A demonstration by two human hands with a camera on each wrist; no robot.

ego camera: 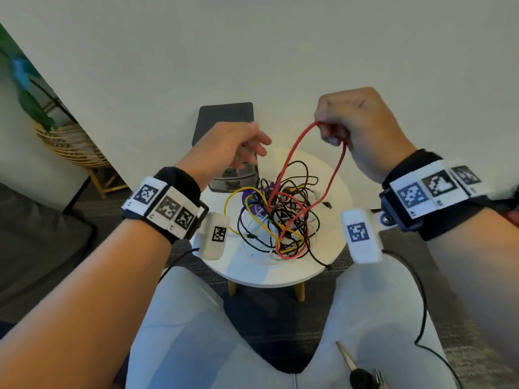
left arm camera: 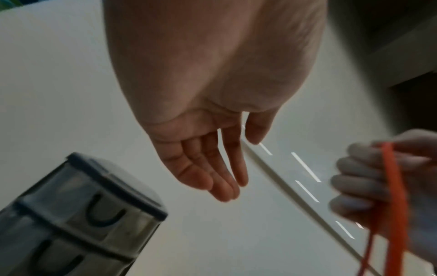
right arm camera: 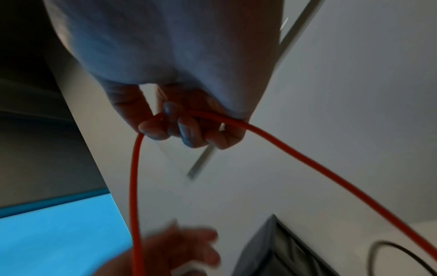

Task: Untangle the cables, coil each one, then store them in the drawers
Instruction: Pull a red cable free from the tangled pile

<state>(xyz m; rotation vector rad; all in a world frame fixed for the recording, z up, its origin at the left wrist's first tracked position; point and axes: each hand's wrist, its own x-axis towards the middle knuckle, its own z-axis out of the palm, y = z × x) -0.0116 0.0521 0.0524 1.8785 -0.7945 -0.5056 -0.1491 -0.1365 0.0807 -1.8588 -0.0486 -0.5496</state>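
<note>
Right hand [ego camera: 362,130] was raised above the round white table [ego camera: 247,270], fingers curled round a loop of the red cable [ego camera: 289,161]; both strands hung down into the tangle of cables [ego camera: 278,217] on the tabletop; left hand [ego camera: 230,147] hovered beside the loop, fingers relaxed and nearly straight, holding nothing; drawer unit [ego camera: 236,178] stood at the table's far edge, behind the tangle
</note>
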